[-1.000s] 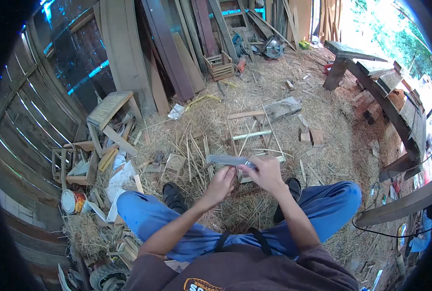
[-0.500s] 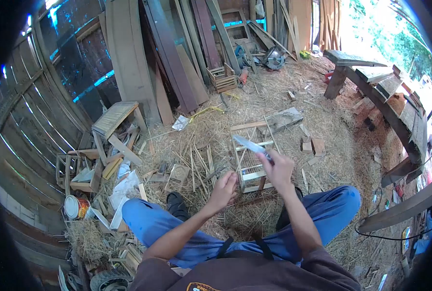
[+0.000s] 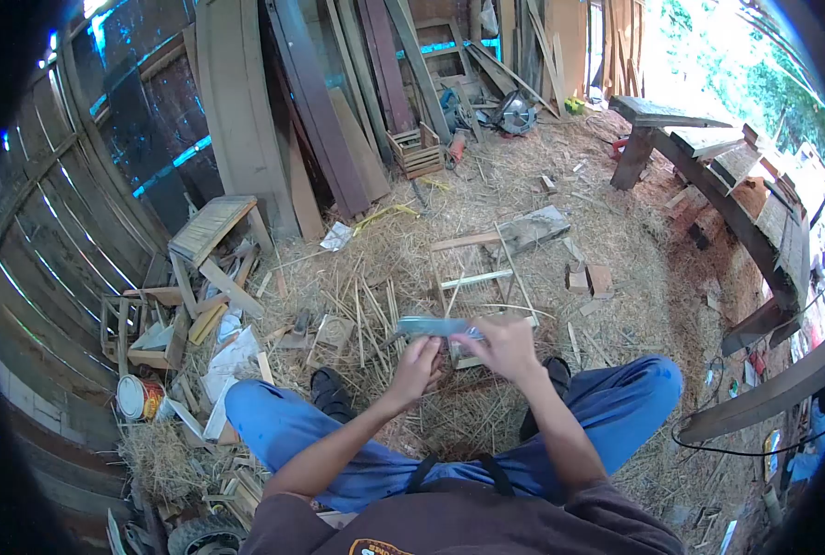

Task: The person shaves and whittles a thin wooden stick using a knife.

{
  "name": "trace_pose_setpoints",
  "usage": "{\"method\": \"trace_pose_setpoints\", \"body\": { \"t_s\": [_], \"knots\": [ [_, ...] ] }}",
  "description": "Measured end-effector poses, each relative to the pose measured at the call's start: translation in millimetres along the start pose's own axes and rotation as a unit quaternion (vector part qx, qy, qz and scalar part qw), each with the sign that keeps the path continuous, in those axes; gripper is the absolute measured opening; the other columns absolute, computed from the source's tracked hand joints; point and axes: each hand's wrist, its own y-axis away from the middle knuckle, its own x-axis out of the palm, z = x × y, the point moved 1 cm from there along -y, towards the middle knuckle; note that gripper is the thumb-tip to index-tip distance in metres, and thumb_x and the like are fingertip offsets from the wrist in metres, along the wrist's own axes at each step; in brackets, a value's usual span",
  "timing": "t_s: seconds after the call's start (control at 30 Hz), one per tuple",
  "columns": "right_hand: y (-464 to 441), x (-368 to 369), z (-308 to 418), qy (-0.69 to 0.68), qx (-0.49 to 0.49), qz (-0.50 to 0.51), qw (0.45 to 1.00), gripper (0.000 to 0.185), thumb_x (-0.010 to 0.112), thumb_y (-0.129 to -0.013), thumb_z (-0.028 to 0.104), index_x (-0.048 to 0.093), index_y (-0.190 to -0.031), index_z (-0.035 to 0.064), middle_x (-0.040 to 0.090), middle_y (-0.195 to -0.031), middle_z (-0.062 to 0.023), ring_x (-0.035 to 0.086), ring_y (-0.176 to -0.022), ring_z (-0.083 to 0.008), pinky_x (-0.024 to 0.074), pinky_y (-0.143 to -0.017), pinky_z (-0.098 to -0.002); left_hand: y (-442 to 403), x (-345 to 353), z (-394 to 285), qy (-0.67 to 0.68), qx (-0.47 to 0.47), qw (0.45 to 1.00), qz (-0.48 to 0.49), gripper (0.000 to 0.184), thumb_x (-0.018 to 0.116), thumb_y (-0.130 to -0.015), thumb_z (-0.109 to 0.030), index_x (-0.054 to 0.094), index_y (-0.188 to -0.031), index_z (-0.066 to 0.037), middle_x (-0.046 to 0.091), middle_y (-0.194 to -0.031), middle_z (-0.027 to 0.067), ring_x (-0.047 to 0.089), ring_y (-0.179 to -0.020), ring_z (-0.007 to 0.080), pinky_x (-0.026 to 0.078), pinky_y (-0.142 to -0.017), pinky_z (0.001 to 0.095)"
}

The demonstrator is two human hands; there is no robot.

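Closed around a knife [image 3: 428, 326], the right hand [image 3: 507, 346] holds it with its blade pointing left, above the straw-strewn floor between the knees. The left hand [image 3: 418, 370] is curled near the blade; whether it grips anything, I cannot tell. Just beyond the hands lies a wooden frame [image 3: 477, 278], thin sticks [image 3: 359, 313] to its left.

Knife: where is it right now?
Head view, centre: the knife is in the right hand, pointing left, just above the left hand in the picture, near the wooden frame.
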Motion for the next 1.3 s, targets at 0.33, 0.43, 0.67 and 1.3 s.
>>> {"method": "trace_pose_setpoints", "body": {
  "t_s": [0.33,0.43,0.67,1.3],
  "knots": [
    [-6.0,-9.8,-3.6,0.045,-0.037,-0.039,0.998,0.031,0.074,-0.083,0.041,0.069,-0.076,0.0112,0.058,-0.057,-0.006,0.057,-0.052,-0.0252,0.0432,-0.051,-0.0383,3.3,5.9,-1.9,-0.057,0.028,0.996,0.064,0.019,0.042,-0.105,-0.027,0.047,-0.095,-0.012,0.033,-0.062,-0.0046,0.027,-0.043,0.005,0.021,-0.039,0.0226],
    [-28.1,-37.0,-27.5,0.083,0.045,-0.088,0.992,0.027,0.077,-0.079,0.036,0.07,-0.077,0.0103,0.06,-0.059,-0.0073,0.059,-0.054,-0.025,0.0431,-0.051,-0.0369,4.5,18.1,-21.3,-0.062,0.027,0.995,0.068,0.021,0.042,-0.106,-0.029,0.045,-0.092,-0.013,0.033,-0.064,-0.0046,0.027,-0.043,0.0055,0.021,-0.039,0.0234],
    [-11.9,-22.2,-18.5,0.074,0.026,-0.075,0.994,0.028,0.081,-0.076,0.033,0.071,-0.08,0.0069,0.059,-0.062,-0.0061,0.057,-0.055,-0.0243,0.0419,-0.054,-0.0376,4.9,5.4,-15.3,0.004,-0.041,0.996,0.076,0.023,0.042,-0.106,-0.031,0.042,-0.089,-0.015,0.031,-0.062,-0.0056,0.025,-0.043,0.0047,0.019,-0.038,0.0225],
    [-10.7,-11.1,-11.9,0.043,0.058,-0.019,0.997,0.032,0.075,-0.081,0.041,0.069,-0.077,0.0101,0.066,-0.067,-0.0086,0.063,-0.056,-0.0262,0.0469,-0.055,-0.0359,2.8,6.2,-13.3,-0.033,-0.036,0.998,0.049,0.022,0.045,-0.105,-0.031,0.046,-0.093,-0.012,0.037,-0.065,-0.0042,0.031,-0.046,0.005,0.024,-0.041,0.0233]
  ]
}}
